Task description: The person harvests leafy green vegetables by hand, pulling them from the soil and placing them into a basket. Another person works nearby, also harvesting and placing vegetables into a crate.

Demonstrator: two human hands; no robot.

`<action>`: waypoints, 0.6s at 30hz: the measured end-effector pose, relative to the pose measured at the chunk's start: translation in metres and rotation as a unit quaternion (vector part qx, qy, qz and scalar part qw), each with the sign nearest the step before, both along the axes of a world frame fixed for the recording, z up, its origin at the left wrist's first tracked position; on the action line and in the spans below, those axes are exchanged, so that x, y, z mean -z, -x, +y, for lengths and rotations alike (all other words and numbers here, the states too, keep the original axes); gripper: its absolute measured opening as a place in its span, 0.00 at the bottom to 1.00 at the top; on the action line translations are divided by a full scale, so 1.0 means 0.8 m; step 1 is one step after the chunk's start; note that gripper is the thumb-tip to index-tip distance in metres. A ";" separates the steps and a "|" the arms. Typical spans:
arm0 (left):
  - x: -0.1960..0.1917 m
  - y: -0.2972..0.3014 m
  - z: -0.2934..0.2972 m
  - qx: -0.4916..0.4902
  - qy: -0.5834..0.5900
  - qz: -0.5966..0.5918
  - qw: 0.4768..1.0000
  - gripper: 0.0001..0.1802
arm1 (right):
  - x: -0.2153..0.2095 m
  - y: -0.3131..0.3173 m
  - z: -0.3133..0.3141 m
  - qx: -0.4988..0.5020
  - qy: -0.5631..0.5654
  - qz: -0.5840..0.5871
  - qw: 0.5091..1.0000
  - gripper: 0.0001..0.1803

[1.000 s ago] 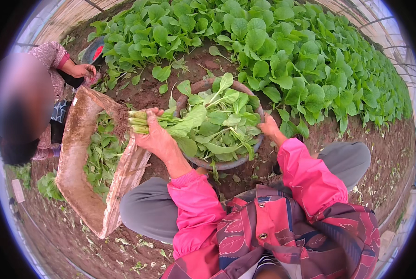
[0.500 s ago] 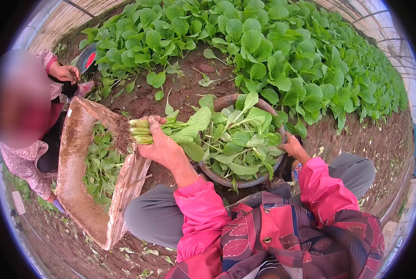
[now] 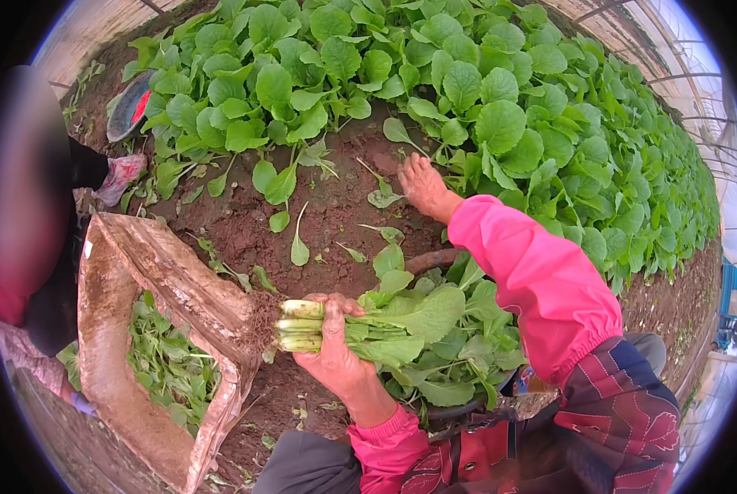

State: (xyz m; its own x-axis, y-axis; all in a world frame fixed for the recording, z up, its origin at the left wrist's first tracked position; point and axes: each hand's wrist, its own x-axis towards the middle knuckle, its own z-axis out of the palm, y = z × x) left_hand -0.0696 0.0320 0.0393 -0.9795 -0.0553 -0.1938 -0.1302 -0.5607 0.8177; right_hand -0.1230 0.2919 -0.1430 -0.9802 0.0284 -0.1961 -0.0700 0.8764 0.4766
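My left hand (image 3: 335, 350) is closed round a bunch of leafy greens (image 3: 409, 321). The pale stem ends and tangled brown roots point left, and the leaves spread right over a round tub (image 3: 432, 262) heaped with loose green leaves. My right hand (image 3: 427, 188) is stretched forward, low over the soil at the near edge of the planted greens (image 3: 500, 123). Its fingers reach down and forward, with nothing visible in them. A loose leaf (image 3: 383, 198) lies just left of it, and another leaf (image 3: 397, 132) is just beyond the fingertips.
A dirty white foam box (image 3: 105, 329), partly filled with greens, stands at my left. Beyond it is another person (image 3: 55, 329), partly blurred. A basin (image 3: 130, 107) with something red sits at the far left. Scattered leaves (image 3: 300, 247) lie on the brown soil.
My right hand has left the tub's right rim and reached forward to the bed's edge. My left hand still grips the greens, now lower and further right in view. The view has shifted.
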 end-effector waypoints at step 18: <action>0.017 -0.025 -0.018 -0.073 -0.014 -0.022 0.997 0.09 | 0.001 0.009 0.131 0.115 0.138 -0.100 0.979 0.11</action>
